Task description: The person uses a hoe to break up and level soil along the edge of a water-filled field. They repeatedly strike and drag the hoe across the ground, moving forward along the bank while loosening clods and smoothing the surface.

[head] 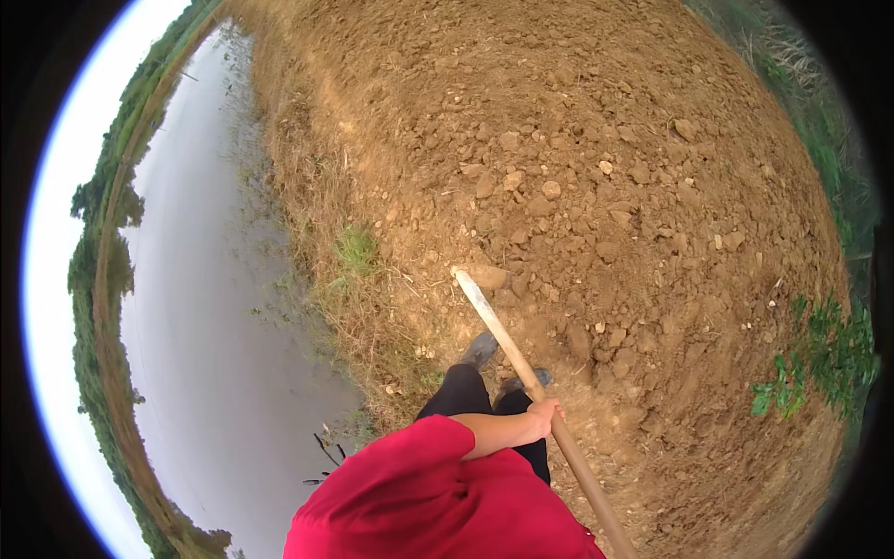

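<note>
My left hand point(545, 417) is wrapped around the long wooden handle point(515, 356) of a hoe, partway along it. The handle slants from the lower right up to the hoe's head point(483, 275), which is coated in soil and rests at or just above the ground in front of my feet. Broken brown soil point(559, 237) with clods lies around and beyond the blade. My right hand is out of view. At the bottom edge the handle runs out of the picture.
My grey shoes point(480, 349) stand close behind the hoe head. On the left, a dry grassy bank point(349, 307) drops to a wide stretch of water point(216, 335). A leafy green plant point(817, 356) grows at the right, and stones point(551, 189) are scattered over the soil.
</note>
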`<state>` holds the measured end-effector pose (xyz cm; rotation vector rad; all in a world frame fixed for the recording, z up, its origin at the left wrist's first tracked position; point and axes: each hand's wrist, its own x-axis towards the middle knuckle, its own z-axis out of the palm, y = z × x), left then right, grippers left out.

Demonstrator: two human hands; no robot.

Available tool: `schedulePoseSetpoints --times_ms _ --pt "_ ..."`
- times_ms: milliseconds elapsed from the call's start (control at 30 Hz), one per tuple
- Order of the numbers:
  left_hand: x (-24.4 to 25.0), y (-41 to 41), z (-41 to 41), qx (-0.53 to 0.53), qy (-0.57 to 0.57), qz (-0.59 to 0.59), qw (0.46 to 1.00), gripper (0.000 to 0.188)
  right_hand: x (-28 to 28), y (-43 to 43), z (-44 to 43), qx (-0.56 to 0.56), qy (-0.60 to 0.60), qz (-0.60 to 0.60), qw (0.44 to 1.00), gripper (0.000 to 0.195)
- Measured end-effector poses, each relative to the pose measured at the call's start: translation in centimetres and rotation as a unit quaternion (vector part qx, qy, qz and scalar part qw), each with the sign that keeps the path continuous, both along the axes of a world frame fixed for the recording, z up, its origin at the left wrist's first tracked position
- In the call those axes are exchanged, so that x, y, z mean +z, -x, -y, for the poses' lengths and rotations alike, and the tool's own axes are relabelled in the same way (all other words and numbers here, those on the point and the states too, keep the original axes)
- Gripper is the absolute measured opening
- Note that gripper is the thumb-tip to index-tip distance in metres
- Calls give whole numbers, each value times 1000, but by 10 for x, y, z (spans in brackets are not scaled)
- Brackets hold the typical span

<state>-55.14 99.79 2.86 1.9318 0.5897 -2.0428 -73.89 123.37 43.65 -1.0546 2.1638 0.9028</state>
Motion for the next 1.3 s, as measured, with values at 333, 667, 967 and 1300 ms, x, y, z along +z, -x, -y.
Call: schedulePoseSetpoints --times_ms 333,667,967,1300 --pt "31 -107 119 90 148 52 984 11 -128 -21 61 82 36 97 991 48" --pt "-6 -364 341 82 259 167 948 8 -172 -213 309 96 74 355 927 42" --pt "-41 -254 170 95 94 119 984 6 -34 -146 256 85 -14 197 977 33" --pt "102 -127 150 202 -28 -261 943 16 85 -28 207 198 -9 2 980 36"
